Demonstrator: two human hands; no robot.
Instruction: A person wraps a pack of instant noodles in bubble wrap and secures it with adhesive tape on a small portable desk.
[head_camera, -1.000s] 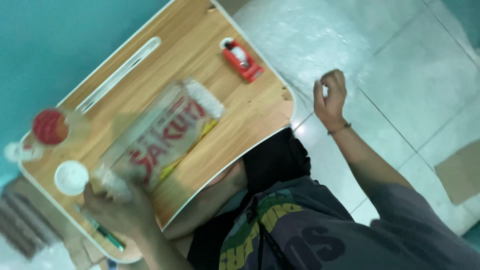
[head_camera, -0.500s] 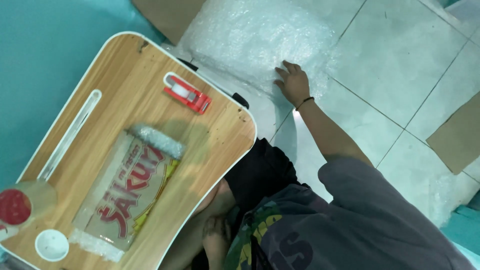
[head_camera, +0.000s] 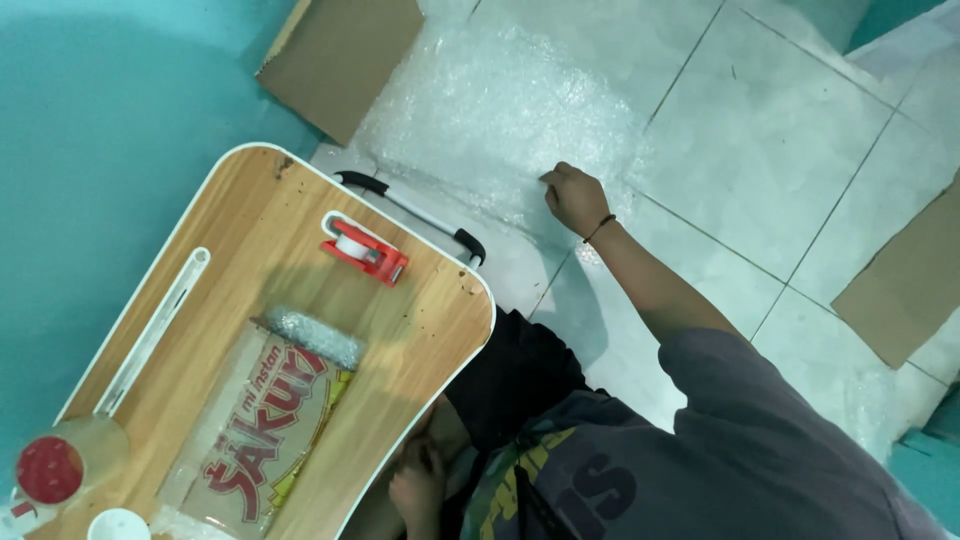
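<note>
My right hand (head_camera: 574, 196), with a dark cord on its wrist, reaches out to the floor and grips the near edge of a large bubble wrap sheet (head_camera: 500, 110). My left hand (head_camera: 414, 486) rests in my lap by the near edge of the wooden lap table (head_camera: 250, 215), fingers curled, with nothing seen in it. On the table lies a flat packet with red lettering (head_camera: 262, 435), wrapped in bubble wrap. A red tape dispenser (head_camera: 363, 250) sits beyond it.
A brown tape roll with a red core (head_camera: 52, 466) and a white cap (head_camera: 118, 524) sit at the table's left end. The table's folded leg (head_camera: 410, 208) sticks out over the tiled floor. Cardboard pieces lie at top (head_camera: 340, 55) and right (head_camera: 905, 280).
My left hand has let go of the packet and dropped to my lap. My right hand has reached to the bubble wrap sheet and closed on its edge. My view swung toward the floor.
</note>
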